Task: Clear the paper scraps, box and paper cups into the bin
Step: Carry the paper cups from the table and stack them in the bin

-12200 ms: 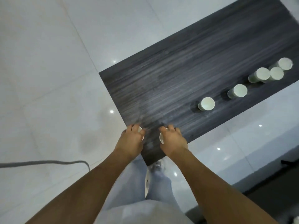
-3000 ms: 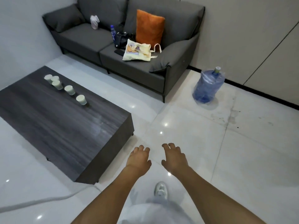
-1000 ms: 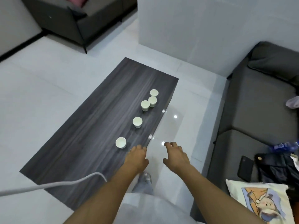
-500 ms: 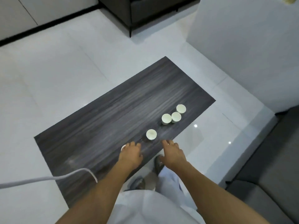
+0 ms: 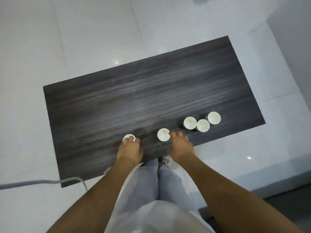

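Five paper cups stand upright along the near edge of the dark table (image 5: 117, 101). My left hand (image 5: 129, 151) lies over the leftmost cup (image 5: 128, 137), fingertips on its rim; whether it grips, I cannot tell. My right hand (image 5: 180, 147) is spread, fingers just touching the second cup (image 5: 163, 135). Three cups (image 5: 202, 122) cluster farther right

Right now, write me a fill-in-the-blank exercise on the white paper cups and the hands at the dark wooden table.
1. ____ white paper cups stand on the dark wooden table.
2. The left hand reaches the ____ cup in the row.
3. The right hand is at the cup ____ from the left.

Missing: five; leftmost; second
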`<state>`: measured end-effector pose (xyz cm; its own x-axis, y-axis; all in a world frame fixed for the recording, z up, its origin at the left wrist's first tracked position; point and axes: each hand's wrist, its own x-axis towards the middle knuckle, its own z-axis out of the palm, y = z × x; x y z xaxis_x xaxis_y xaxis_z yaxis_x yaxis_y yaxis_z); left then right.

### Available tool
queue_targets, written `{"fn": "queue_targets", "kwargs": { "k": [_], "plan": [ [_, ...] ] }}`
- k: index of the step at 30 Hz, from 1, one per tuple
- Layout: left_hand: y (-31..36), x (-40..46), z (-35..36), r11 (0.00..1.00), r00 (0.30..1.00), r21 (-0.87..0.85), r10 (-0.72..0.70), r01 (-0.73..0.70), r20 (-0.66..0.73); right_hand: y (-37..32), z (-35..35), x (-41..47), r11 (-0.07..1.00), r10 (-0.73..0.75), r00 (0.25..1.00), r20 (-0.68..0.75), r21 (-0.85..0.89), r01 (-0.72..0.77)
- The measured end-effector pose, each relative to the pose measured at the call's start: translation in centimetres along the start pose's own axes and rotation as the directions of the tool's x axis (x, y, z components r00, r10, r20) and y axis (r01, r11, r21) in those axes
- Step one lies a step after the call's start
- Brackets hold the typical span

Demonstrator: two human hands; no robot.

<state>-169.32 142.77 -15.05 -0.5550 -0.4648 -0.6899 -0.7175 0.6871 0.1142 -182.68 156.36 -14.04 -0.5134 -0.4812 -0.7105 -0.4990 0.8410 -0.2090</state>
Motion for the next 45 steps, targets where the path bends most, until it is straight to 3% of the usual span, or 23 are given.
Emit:
{"fn": "queue_targets", "kwargs": {
  "k": [3, 8, 15, 20, 28, 31, 38, 45],
  "plan": [
    [-1.3, 2.7, 1.7, 0.998, 0.996, 0.014, -0.060, 0.061, -0.070, 0.0, 1.4, 3.3, 1.000, -0.002, 1.000, 0.012, -0.026, 0.003],
    [-3.2, 7.6, 6.0, 0.994, 0.993, -0.056, -0.098, 0.094, -0.062, -0.3, 5.2, 9.1, 0.996, -0.026, 1.000, 0.007, -0.083, 0.027],
    [-5.9, 11.7, 12.5, 0.983, 0.994, -0.179, -0.063, 0.046, -0.088, -0.4, 12.0, 14.9, 0.995, -0.039, 0.998, 0.058, -0.092, 0.044],
    [-7.6, 10.6, 14.0, 0.960, 0.991, -0.280, -0.030, -0.009, -0.134, -1.3, 13.5, 14.6, 0.990, -0.082, 0.996, 0.017, -0.110, 0.083],
    [-7.6, 5.4, 11.4, 0.946, 0.995, -0.313, -0.094, 0.077, -0.039, -4.7, 10.4, 10.1, 0.963, -0.204, 0.976, 0.072, -0.166, 0.213],
    [-7.5, 2.4, 9.2, 0.926, 0.986, -0.359, -0.153, 0.120, -0.065, -6.7, 7.7, 7.8, 0.934, -0.257, 0.959, 0.118, -0.224, 0.278],
    [-7.3, -7.2, 4.8, 0.854, 0.928, -0.479, -0.324, 0.202, -0.187, -12.1, 3.2, -0.4, 0.793, -0.430, 0.876, 0.218, -0.373, 0.482],
    [-10.3, -16.4, 2.7, 0.756, 0.817, -0.581, -0.520, 0.303, -0.251, -18.6, 3.6, -7.6, 0.586, -0.562, 0.755, 0.338, -0.482, 0.652]
  ]
}}
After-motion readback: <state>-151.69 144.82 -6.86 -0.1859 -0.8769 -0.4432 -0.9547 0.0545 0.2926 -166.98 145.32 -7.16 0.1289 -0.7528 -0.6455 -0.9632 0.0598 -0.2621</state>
